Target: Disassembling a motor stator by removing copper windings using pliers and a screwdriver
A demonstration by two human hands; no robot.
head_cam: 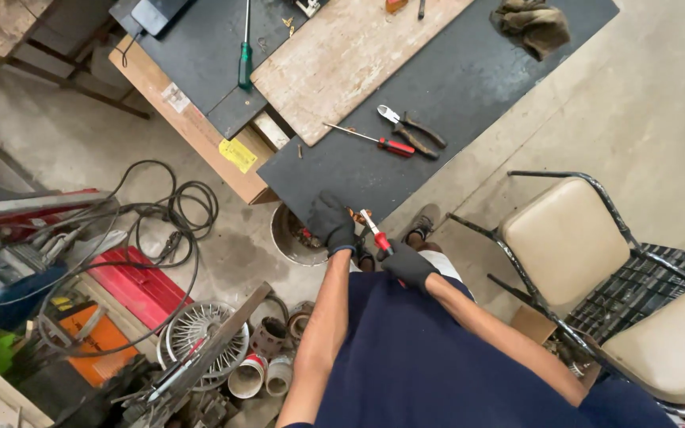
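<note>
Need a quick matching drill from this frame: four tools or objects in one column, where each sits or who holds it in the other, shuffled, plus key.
Column A:
1. green-handled screwdriver
2. pliers
3. red-handled screwdriver
4. crumpled rag

Column B:
a. far right corner of the black mat
b. gripped in the gloved right hand, tip toward the left hand
c. on the dark surface left of the wooden board
d. on the mat just below the board

Pairs: 1-c, 2-d, 3-b, 4-a
</note>
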